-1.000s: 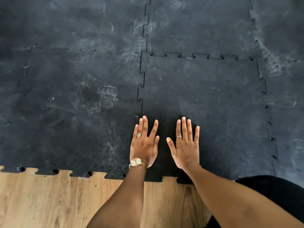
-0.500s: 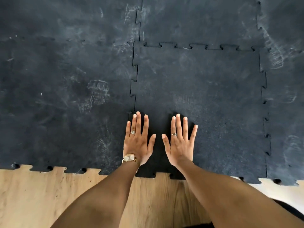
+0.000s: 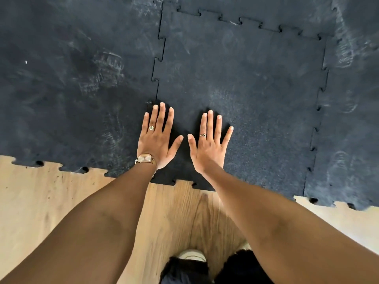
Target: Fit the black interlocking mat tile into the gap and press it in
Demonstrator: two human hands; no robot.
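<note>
The black interlocking mat tile (image 3: 246, 83) lies flat among the other black tiles, its toothed edges meshed on the left, far and right sides. My left hand (image 3: 159, 140) rests palm down, fingers spread, on the tile's near left corner beside the left seam (image 3: 158, 78). My right hand (image 3: 209, 144) lies flat, fingers spread, on the tile a little to the right. Neither hand holds anything. A watch sits on my left wrist and each hand has a ring.
Scuffed black mat tiles (image 3: 71, 89) surround the tile on three sides. Bare wooden floor (image 3: 174, 212) runs along the mat's near toothed edge (image 3: 61, 168). My feet (image 3: 192, 261) stand on the wood below my arms.
The view has tilted down and nearer, so the mat sits higher in frame and my feet appear. Both hands stay flat on the tile's near left part.
</note>
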